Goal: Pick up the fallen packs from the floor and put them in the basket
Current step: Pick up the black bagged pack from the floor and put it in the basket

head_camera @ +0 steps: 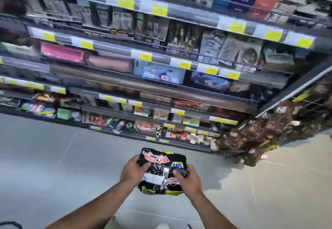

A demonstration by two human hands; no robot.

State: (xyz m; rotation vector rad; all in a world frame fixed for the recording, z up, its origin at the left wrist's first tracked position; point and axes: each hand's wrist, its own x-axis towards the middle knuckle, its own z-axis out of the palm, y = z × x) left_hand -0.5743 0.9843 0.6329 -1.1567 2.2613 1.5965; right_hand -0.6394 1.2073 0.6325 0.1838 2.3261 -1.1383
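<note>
A black noodle multipack (161, 164) with red lettering and a yellow-green edge is held in front of me, above the grey floor. My left hand (133, 171) grips its left side with fingers over the top. My right hand (188, 180) grips its right side, thumb on the wrapper. No basket is in view. No other fallen pack shows on the floor near me.
Store shelves (161, 92) full of packaged goods with yellow price tags (145, 56) fill the upper view. A wire rack of brown packs (260, 133) stands at the right. A small red-and-white item (263, 156) lies on the floor by that rack. Grey tiled floor (53, 165) spreads left.
</note>
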